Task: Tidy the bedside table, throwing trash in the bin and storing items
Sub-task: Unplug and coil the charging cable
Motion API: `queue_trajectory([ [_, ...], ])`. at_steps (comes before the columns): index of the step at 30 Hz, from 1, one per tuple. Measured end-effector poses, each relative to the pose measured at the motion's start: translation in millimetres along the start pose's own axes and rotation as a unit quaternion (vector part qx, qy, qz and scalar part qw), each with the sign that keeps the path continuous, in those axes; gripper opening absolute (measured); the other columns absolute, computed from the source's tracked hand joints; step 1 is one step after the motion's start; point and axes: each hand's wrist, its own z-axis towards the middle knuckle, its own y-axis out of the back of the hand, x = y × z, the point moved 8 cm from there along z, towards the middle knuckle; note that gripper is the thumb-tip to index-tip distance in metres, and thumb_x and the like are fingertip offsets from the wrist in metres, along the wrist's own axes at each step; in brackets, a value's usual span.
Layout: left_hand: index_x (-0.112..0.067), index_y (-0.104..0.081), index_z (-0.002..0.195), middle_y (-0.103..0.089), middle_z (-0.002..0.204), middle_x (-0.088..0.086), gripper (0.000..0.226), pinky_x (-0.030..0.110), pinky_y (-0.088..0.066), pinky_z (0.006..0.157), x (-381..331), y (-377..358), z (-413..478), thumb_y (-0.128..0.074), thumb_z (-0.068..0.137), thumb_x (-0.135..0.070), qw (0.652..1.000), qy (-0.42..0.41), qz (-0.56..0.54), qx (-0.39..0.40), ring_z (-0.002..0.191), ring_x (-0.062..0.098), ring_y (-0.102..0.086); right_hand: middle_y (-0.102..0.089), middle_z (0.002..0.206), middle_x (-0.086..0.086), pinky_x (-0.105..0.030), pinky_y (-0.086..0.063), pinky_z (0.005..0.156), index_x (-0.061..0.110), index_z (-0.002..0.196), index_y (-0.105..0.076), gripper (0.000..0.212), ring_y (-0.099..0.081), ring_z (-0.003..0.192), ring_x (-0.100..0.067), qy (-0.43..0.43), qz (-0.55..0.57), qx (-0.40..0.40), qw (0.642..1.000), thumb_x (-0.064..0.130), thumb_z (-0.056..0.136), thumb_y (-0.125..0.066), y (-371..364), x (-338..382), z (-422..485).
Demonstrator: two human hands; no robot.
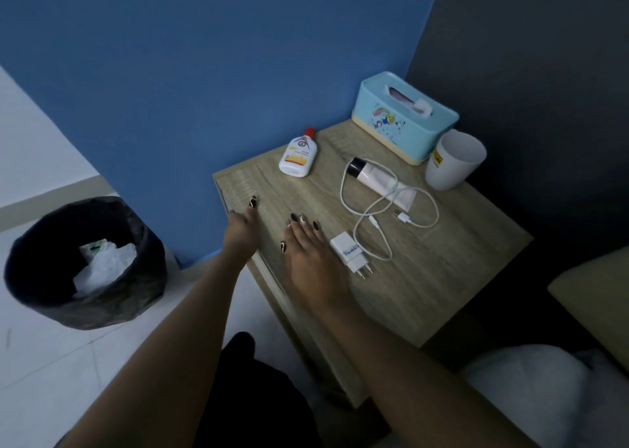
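Both hands flat on bedside table (425,277): left hand (242,226), right hand (311,260).

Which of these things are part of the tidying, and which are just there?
Part of the job:
- wooden bedside table
- black-lined round bin
- white lotion bottle with red cap
- white tube with dark cap
- white charging cable
- white plug adapter
- white plastic cup
- light blue tissue box
- left hand, right hand

Just there:
- white pillow
- blue wall

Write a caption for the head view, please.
Both hands, left and right, rest empty on the bedside table beside a charger; bin on the floor.
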Motion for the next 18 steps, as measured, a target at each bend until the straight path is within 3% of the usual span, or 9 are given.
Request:
queue_trajectory([
  [2,-0.002,-0.031,0.138,-0.045,0.139,0.023,0.062,0.053,-0.038,0.105,0,1,-1,-0.032,0.097,-0.048,1.000,0.016,0.000,-0.001,0.125,0.040,-0.046,-0.059,0.134,-0.014,-0.043,-0.036,0.112,0.002,0.128,-0.058,0.040,-0.047,0.133,-0.026,-0.003,0.016,0.010,1.000,0.018,0.096,-0.041,2,0,0],
  [4,-0.001,-0.023,0.142,-0.038,0.145,0.024,0.067,0.056,-0.035,0.107,-11,8,-4,-0.040,0.095,-0.045,0.997,0.008,0.053,-0.050,0.129,0.040,-0.042,-0.061,0.132,-0.014,-0.042,-0.039,0.109,0.004,0.127,-0.059,0.042,-0.051,0.129,-0.026,-0.018,0.080,0.007,0.997,0.022,0.095,-0.039,15,1,4],
  [6,-0.003,-0.017,0.146,-0.028,0.151,0.022,0.070,0.055,-0.030,0.111,-41,14,-18,-0.046,0.094,-0.039,0.977,-0.091,0.155,-0.111,0.136,0.040,-0.033,-0.061,0.131,-0.013,-0.035,-0.042,0.105,0.007,0.129,-0.057,0.042,-0.054,0.124,-0.026,-0.052,0.169,-0.008,0.984,0.023,0.093,-0.044,39,-7,9],
  [8,-0.002,-0.028,0.143,-0.036,0.148,0.022,0.063,0.050,-0.031,0.110,-83,2,-44,-0.049,0.095,-0.037,0.937,-0.246,0.216,-0.119,0.132,0.040,-0.038,-0.066,0.123,-0.010,-0.031,-0.047,0.097,0.010,0.125,-0.061,0.038,-0.061,0.114,-0.024,-0.074,0.193,-0.065,0.976,0.020,0.089,-0.053,77,-27,14],
  [10,-0.003,-0.046,0.133,-0.051,0.134,0.022,0.051,0.045,-0.040,0.101,-118,-25,-68,-0.050,0.093,-0.035,0.898,-0.365,0.234,-0.070,0.119,0.040,-0.049,-0.067,0.115,-0.006,-0.031,-0.048,0.090,0.015,0.119,-0.063,0.033,-0.061,0.107,-0.022,-0.109,0.160,-0.108,0.975,0.019,0.087,-0.057,108,-63,19],
  [12,-0.008,-0.056,0.125,-0.058,0.125,0.016,0.046,0.041,-0.046,0.093,-141,-63,-88,-0.046,0.092,-0.038,0.863,-0.426,0.269,0.003,0.110,0.035,-0.054,-0.064,0.116,-0.007,-0.031,-0.046,0.089,0.016,0.120,-0.060,0.034,-0.056,0.110,-0.023,-0.178,0.122,-0.099,0.971,0.020,0.086,-0.060,119,-111,19],
  [15,-0.013,-0.056,0.124,-0.056,0.122,0.011,0.040,0.040,-0.046,0.091,-151,-116,-104,-0.051,0.090,-0.034,0.842,-0.436,0.312,0.069,0.108,0.029,-0.054,-0.057,0.123,-0.011,-0.040,-0.045,0.091,0.014,0.123,-0.054,0.044,-0.048,0.116,-0.029,-0.273,0.037,-0.055,0.960,0.024,0.081,-0.062,119,-169,-2],
  [18,-0.013,-0.050,0.126,-0.052,0.124,0.011,0.038,0.041,-0.043,0.095,-142,-147,-108,-0.050,0.093,-0.031,0.828,-0.405,0.381,0.070,0.113,0.028,-0.050,-0.053,0.119,-0.015,-0.040,-0.043,0.081,0.012,0.112,-0.053,0.036,-0.048,0.110,-0.033,-0.275,-0.039,0.010,0.960,0.026,0.080,-0.061,107,-186,-21],
])
